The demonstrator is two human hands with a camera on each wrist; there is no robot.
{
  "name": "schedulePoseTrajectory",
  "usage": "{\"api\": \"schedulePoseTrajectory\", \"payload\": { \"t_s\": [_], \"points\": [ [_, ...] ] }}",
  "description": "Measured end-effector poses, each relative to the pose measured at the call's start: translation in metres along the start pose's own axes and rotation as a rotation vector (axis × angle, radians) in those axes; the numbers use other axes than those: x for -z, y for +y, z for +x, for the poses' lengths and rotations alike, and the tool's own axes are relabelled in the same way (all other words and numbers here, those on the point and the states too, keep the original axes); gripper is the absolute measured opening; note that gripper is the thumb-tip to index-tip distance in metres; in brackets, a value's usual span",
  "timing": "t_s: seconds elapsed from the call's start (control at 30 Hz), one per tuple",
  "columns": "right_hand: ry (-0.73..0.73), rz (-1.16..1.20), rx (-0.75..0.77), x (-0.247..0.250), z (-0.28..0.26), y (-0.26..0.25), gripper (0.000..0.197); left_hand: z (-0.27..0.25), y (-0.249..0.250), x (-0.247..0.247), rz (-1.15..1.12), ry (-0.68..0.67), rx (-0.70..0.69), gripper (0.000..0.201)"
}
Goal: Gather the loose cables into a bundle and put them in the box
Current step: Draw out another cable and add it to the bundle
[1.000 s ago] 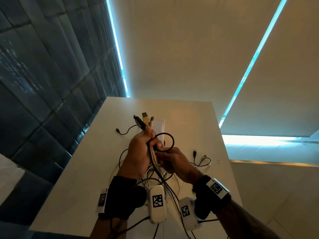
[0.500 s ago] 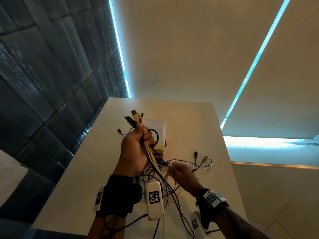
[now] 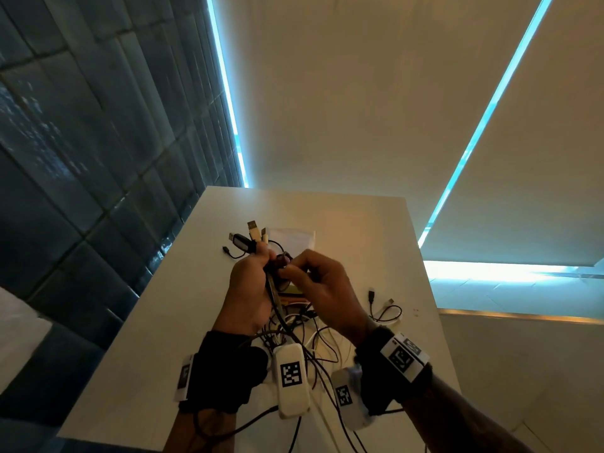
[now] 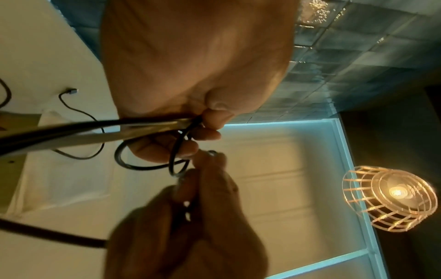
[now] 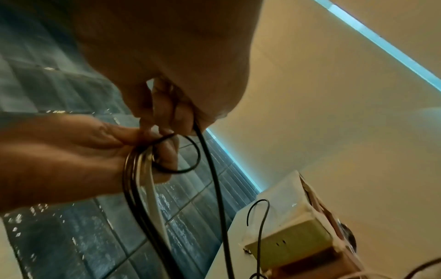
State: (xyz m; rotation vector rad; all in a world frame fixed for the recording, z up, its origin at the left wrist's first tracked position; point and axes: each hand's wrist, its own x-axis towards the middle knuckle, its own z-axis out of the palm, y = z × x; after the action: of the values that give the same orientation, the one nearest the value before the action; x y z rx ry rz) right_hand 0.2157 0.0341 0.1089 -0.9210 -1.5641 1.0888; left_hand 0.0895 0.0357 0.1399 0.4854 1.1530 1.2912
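Above the white table (image 3: 157, 322), my left hand (image 3: 250, 282) grips a bundle of black and white cables (image 3: 273, 299), and their USB plugs (image 3: 251, 232) stick up past my fist. My right hand (image 3: 313, 276) is up against the left hand and pinches a black cable (image 5: 210, 169) beside a small black loop (image 5: 188, 154) at the left fingers. In the left wrist view the same loop (image 4: 148, 162) hangs under my left fingers. The cables' lower parts trail down onto the table. The box (image 3: 294, 238), lined with white, sits just behind my hands, mostly hidden.
A short black cable (image 3: 233, 253) lies left of my hands. A small cable coil (image 3: 385, 312) lies to the right, near the table's right edge. A tangle of cables (image 3: 310, 341) lies in front of my wrists. A dark tiled wall runs along the left.
My right hand has come up from the tangle on the table to meet my left hand at the loop. The left hand keeps its grip on the bundle.
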Motion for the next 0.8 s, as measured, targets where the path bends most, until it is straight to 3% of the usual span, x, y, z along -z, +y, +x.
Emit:
{"api": "schedulePoseTrajectory", "payload": {
  "t_s": [0.17,0.43,0.67,0.8],
  "points": [
    [-0.089,0.111,-0.067,-0.001,-0.002,0.006,0.011,-0.001,0.007,0.007,-0.13,-0.154,0.066,0.038],
    [-0.112,0.211,-0.271,-0.002,-0.009,0.033,0.017,0.004,0.004,0.006,-0.213,-0.245,-0.067,0.03],
    [-0.079,0.192,-0.318,-0.001,-0.009,0.058,0.016,0.015,-0.002,0.01,-0.219,-0.235,-0.114,0.033],
    [-0.102,0.044,-0.341,0.005,-0.017,0.085,0.024,0.019,0.003,0.014,-0.229,-0.22,-0.152,0.035]
  ]
}}
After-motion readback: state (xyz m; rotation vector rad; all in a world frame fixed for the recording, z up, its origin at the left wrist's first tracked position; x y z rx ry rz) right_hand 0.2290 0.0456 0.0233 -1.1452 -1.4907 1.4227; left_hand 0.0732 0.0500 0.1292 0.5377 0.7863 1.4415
